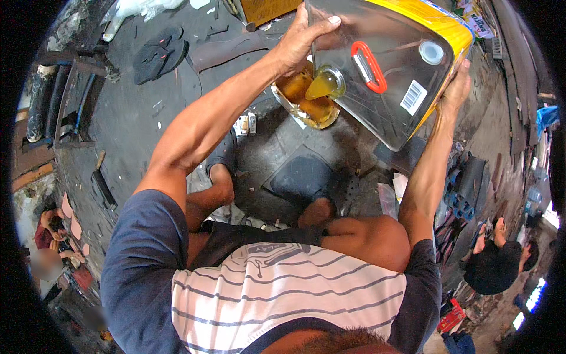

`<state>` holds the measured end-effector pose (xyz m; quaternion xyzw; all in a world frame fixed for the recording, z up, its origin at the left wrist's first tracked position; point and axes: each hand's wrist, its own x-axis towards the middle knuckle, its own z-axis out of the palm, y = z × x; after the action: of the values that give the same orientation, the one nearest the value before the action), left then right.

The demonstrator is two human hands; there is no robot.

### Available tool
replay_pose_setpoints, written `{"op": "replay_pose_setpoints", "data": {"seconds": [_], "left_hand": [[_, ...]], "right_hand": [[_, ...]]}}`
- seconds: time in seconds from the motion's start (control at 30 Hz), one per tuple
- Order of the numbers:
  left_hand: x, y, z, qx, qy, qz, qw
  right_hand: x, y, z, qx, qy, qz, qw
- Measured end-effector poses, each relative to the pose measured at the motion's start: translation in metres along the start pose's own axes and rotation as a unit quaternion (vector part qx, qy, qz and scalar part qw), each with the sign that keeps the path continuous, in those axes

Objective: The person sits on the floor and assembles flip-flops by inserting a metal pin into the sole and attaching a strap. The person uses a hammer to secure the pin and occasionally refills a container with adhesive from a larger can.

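A large rectangular metal tin (pixel 392 44) with yellow sides is tilted in front of me. Its top bears a red carry handle (pixel 368 66), a round whitish cap (pixel 431 52) and a barcode label. Thick amber liquid (pixel 318 87) runs from the round opening at the tin's lower left corner. It falls into a small, crusted container (pixel 325 121) below, which holds more of it. My left hand (pixel 299 44) grips the tin's left edge, thumb over the top face. At the right side my right hand (pixel 455 88) supports the tin; its fingers are partly hidden behind it.
Black sandals (pixel 160 54) and dark sheet scraps lie on the floor at upper left. A dark square pad (pixel 303 171) is by my foot. To the left stands a metal frame (pixel 79 103). Other people sit at far left and far right (pixel 495 268).
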<state>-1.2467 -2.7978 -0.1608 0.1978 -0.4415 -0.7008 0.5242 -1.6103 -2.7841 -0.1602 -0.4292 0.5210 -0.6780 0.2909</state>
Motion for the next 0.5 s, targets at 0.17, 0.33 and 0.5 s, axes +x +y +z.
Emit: {"op": "replay_pose_setpoints", "data": {"seconds": [0.17,0.33,0.5], "left_hand": [[-0.009,0.010,0.003,-0.036,-0.006,0.010,0.999],[-0.008,0.008,-0.008,0.006,-0.011,0.065,0.998],[-0.010,0.007,-0.015,0.034,0.006,0.043,0.998]], "right_hand": [[-0.003,-0.027,0.013,-0.029,-0.017,-0.067,0.997],[-0.011,-0.054,0.028,-0.049,-0.008,-0.116,0.992],[-0.006,-0.070,0.024,-0.044,-0.026,-0.139,0.989]]}}
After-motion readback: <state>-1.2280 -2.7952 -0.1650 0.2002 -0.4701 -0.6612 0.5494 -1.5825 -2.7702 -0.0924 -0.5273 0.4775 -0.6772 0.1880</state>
